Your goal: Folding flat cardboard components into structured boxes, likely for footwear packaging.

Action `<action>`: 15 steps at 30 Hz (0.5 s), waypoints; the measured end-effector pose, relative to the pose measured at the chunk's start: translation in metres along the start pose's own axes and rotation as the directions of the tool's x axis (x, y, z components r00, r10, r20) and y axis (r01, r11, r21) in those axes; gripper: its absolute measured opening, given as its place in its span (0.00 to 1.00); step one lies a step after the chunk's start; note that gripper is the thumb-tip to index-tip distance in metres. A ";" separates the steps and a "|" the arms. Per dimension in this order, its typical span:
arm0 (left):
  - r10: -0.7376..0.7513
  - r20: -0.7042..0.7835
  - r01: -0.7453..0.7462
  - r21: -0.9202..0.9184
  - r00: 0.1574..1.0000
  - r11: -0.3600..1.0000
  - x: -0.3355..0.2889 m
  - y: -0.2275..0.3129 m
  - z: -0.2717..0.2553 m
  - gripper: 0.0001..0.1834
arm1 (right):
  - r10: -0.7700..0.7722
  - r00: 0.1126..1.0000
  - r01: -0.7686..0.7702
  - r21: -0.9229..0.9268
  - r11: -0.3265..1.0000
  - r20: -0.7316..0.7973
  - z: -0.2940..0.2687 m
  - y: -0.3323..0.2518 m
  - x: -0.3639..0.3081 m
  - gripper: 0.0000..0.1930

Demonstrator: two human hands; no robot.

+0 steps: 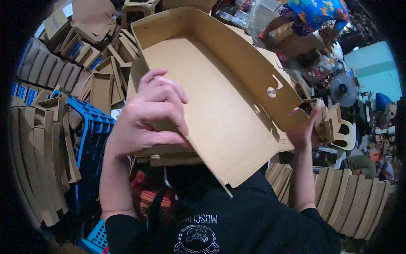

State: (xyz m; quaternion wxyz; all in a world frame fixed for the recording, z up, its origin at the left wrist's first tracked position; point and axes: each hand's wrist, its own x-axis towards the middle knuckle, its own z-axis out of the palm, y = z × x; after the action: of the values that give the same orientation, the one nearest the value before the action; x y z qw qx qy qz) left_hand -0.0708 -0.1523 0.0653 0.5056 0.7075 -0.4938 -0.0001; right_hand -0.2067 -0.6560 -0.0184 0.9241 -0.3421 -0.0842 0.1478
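Observation:
A shallow brown cardboard box (220, 93), like a tray with one end unfolded, is tilted in front of my chest. Its far and right walls stand up, and the near end lies flat without an upright wall. A cutout hole shows in the right wall. My left hand (156, 110) is closed on the left edge, thumb and fingers pinching the board. My right hand (301, 127) grips the near end of the right wall, with its thumb raised and its other fingers partly hidden by the board.
Rows of folded cardboard boxes (40, 152) stand at the left beside a blue plastic crate (91, 127). More stacked boxes (351, 203) line the lower right. A fan (343, 88) and a white plastic stool (347, 135) stand at right. A person in a blue patterned garment (317, 12) bends at the far right.

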 end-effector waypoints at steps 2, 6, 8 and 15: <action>0.015 -0.041 -0.015 -0.004 0.999 1.000 -0.002 -0.006 0.002 0.12 | -0.023 0.875 -0.048 -0.132 0.990 -0.484 0.056 0.035 0.002 0.52; 0.008 -0.034 -0.008 -0.005 0.999 1.000 -0.004 -0.009 0.010 0.12 | 0.011 0.885 -0.035 -0.044 0.998 -0.465 0.106 0.081 0.008 0.59; -0.013 -0.025 0.014 0.016 1.000 1.000 -0.003 -0.007 0.014 0.12 | -0.028 0.874 0.024 -0.015 1.000 -0.486 0.122 0.102 0.002 0.52; -0.036 0.071 0.034 0.034 0.997 0.999 0.001 -0.009 0.025 0.12 | -0.039 0.735 -0.055 -0.117 0.992 -0.677 0.121 0.125 0.012 0.21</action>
State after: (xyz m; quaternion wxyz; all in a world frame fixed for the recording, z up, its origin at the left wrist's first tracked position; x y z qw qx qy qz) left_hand -0.0764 -0.1707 0.0477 0.4760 0.7238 -0.4989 -0.0261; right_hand -0.2536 -0.4880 -0.0092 0.8665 -0.4317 0.2502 0.0112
